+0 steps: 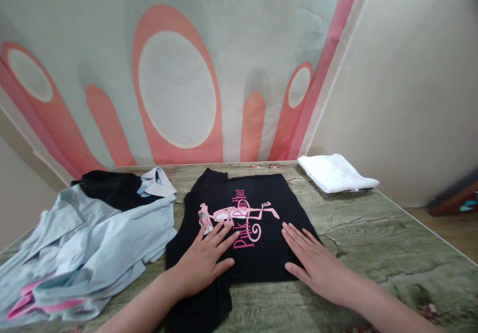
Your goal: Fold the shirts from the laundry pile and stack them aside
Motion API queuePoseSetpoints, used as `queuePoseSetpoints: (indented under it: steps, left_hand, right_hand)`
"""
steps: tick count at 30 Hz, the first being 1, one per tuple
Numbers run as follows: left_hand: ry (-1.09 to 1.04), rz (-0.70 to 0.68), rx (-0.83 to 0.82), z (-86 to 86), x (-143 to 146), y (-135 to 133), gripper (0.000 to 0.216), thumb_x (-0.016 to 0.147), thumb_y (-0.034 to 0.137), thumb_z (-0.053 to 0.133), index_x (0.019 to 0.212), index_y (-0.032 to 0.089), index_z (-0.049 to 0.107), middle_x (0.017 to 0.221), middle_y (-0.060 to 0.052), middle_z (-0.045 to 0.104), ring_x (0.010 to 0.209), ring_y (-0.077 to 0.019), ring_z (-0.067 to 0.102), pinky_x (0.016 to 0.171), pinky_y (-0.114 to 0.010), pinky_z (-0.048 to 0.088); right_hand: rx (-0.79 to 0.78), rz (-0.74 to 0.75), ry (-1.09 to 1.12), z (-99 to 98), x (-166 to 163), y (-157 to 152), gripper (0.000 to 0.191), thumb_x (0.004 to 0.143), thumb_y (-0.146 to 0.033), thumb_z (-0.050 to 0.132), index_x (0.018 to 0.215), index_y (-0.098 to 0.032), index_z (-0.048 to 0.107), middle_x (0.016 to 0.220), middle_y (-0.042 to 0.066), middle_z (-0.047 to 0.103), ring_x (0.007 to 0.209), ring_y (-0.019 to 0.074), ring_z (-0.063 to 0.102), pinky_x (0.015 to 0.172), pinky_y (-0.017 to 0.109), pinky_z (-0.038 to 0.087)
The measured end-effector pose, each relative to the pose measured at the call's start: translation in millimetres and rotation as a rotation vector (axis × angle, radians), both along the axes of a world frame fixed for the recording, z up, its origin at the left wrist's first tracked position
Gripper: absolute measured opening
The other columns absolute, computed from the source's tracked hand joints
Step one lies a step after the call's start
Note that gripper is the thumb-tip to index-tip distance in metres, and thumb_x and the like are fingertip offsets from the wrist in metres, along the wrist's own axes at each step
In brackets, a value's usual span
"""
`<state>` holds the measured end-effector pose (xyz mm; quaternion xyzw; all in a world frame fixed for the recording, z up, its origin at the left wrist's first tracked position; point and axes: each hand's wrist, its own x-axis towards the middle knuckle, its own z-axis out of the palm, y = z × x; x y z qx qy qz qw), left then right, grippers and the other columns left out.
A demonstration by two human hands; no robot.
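A black T-shirt [261,266] with a pink cartoon panther and pink lettering lies spread on the table, its neck end to the left and its hem to the right. My left hand [203,256] rests flat on the chest, fingers spread over the print's left part. Near the hem, my right hand [311,258] lies on the cloth with its fingers stretched out and the thumb apart. Neither hand grips anything. One sleeve sticks out at the back, the other toward me under my left forearm.
Left of the shirt lies a loose heap of light blue clothing [123,243] with a black garment [112,186] and a pink piece. A folded white garment [336,173] sits at the back right. Behind the wood-patterned table [373,238] stands a wall with a coral design.
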<state>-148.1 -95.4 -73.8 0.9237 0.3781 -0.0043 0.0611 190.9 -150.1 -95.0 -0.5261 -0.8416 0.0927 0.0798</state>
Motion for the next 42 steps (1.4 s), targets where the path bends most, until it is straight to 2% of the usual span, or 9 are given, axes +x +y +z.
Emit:
queuePoseSetpoints:
  steps: [3,6,10,15,22,28,32,36,42]
  left_hand:
    - [-0.009,-0.012,0.005,1.7,-0.3,-0.8,0.057,0.098,0.055,0.028,0.150,0.039,0.012,0.158,-0.001,0.018,0.145,-0.0265,0.017,0.115,-0.057,0.006]
    - [-0.017,-0.021,0.012,1.7,-0.9,-0.4,0.056,0.098,0.054,0.029,0.150,0.040,0.012,0.158,-0.001,0.020,0.144,-0.0260,0.018,0.115,-0.055,0.007]
    - [-0.014,-0.015,0.020,1.9,-1.6,0.2,0.057,0.098,0.055,0.029,0.150,0.040,0.012,0.158,-0.001,0.017,0.145,-0.0264,0.018,0.115,-0.056,0.007]
    - [0.006,-0.014,-0.017,2.7,-0.8,0.6,0.057,0.098,0.055,0.027,0.150,0.040,0.011,0.159,0.000,0.015,0.145,-0.0267,0.015,0.114,-0.058,0.007]
    - [0.014,-0.015,-0.008,0.3,-0.4,1.9,0.057,0.098,0.056,0.027,0.150,0.040,0.009,0.159,0.000,0.013,0.145,-0.0264,0.014,0.114,-0.058,0.008]
    - [0.007,-0.023,0.035,0.2,-1.1,1.6,0.058,0.098,0.055,0.029,0.150,0.039,0.010,0.158,0.000,0.016,0.145,-0.0264,0.016,0.115,-0.057,0.009]
    - [-0.005,-0.028,0.049,-1.1,-2.1,1.9,0.058,0.098,0.055,0.030,0.150,0.040,0.011,0.158,0.000,0.019,0.144,-0.0260,0.018,0.115,-0.055,0.010]
    - [0.006,-0.022,0.016,-1.0,-2.3,2.7,0.057,0.098,0.055,0.028,0.150,0.040,0.010,0.158,0.000,0.018,0.145,-0.0261,0.017,0.115,-0.057,0.010]
    - [0.013,-0.020,0.016,1.5,-1.0,2.0,0.057,0.098,0.056,0.028,0.150,0.040,0.011,0.158,0.000,0.016,0.145,-0.0263,0.017,0.115,-0.057,0.008]
  right_hand:
    - [0.001,-0.061,0.039,16.0,-7.5,18.4,0.053,0.095,-0.045,0.042,0.141,-0.018,0.045,0.143,0.011,0.048,0.129,0.0272,0.046,0.107,0.048,0.037]
    - [0.112,-0.049,0.110,23.2,-25.1,41.9,0.044,0.095,-0.032,0.043,0.136,-0.017,0.051,0.132,0.012,0.057,0.119,0.0250,0.053,0.101,0.044,0.044]
    - [0.234,-0.009,0.111,11.5,-37.5,58.1,0.040,0.093,-0.028,0.047,0.132,-0.022,0.053,0.128,0.010,0.057,0.114,0.0256,0.052,0.093,0.044,0.046]
    - [0.297,-0.084,0.093,-4.0,-28.6,54.4,0.041,0.095,-0.030,0.044,0.134,-0.020,0.051,0.129,0.011,0.055,0.117,0.0260,0.048,0.095,0.044,0.042]
    - [0.293,-0.060,0.062,1.8,-27.8,52.3,0.037,0.096,-0.039,0.044,0.132,-0.036,0.053,0.131,0.005,0.053,0.116,0.0253,0.047,0.094,0.044,0.042]
    - [0.304,-0.128,0.058,-1.5,-27.1,53.4,0.047,0.094,-0.043,0.044,0.136,-0.024,0.050,0.131,0.011,0.054,0.116,0.0274,0.048,0.094,0.045,0.042]
    - [0.310,-0.093,0.088,1.7,-25.1,51.6,0.044,0.094,-0.039,0.046,0.137,-0.033,0.048,0.131,0.007,0.054,0.115,0.0255,0.049,0.091,0.043,0.044]
    - [0.323,-0.031,0.102,1.7,-22.8,52.2,0.035,0.094,-0.036,0.047,0.128,-0.037,0.057,0.133,0.004,0.053,0.117,0.0247,0.049,0.092,0.043,0.043]
    - [0.348,-0.182,0.079,-6.0,-18.3,57.4,0.043,0.094,-0.040,0.045,0.133,-0.025,0.053,0.132,0.011,0.054,0.117,0.0272,0.048,0.093,0.046,0.043]
